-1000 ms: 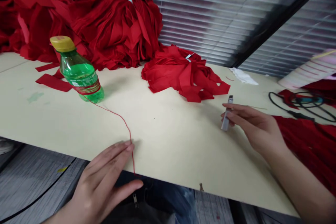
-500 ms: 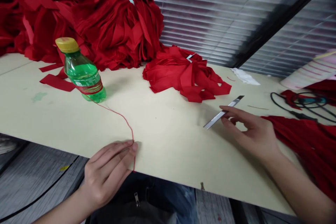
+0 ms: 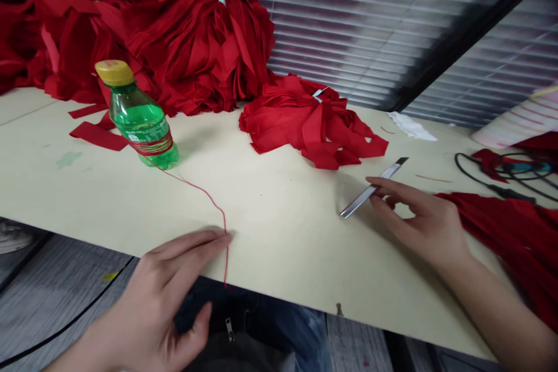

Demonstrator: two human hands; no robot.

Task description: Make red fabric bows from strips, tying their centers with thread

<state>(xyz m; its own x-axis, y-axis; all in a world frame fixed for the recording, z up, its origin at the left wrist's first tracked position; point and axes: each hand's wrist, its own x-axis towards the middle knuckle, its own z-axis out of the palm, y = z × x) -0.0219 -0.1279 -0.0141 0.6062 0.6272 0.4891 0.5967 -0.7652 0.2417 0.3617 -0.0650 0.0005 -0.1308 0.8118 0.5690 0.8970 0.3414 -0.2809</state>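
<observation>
My left hand [image 3: 161, 296] lies at the near edge of the cream table [image 3: 279, 226], fingers stretched flat, fingertips pressing a red thread [image 3: 204, 197] onto the surface. The thread runs from a green plastic bottle [image 3: 139, 119] with a yellow cap, where more thread is wound round its middle, and its end hangs over the table edge. My right hand [image 3: 418, 221] rests on the table to the right, thumb and fingers pinching a slim metal utility knife [image 3: 370, 189] that points up to the right.
Large heaps of red fabric strips [image 3: 187, 35] fill the back left, and a smaller bundle [image 3: 309, 125] lies mid-table. Red cloth [image 3: 514, 238], black cables [image 3: 501, 171] and a striped cone [image 3: 518, 119] sit at the right. Window blinds run behind. A white scrap [image 3: 412, 127] lies near the back.
The knife turned from upright in my right hand to lying low and slanted over the table. My left hand stayed on the thread, its fingers now stretched out flatter.
</observation>
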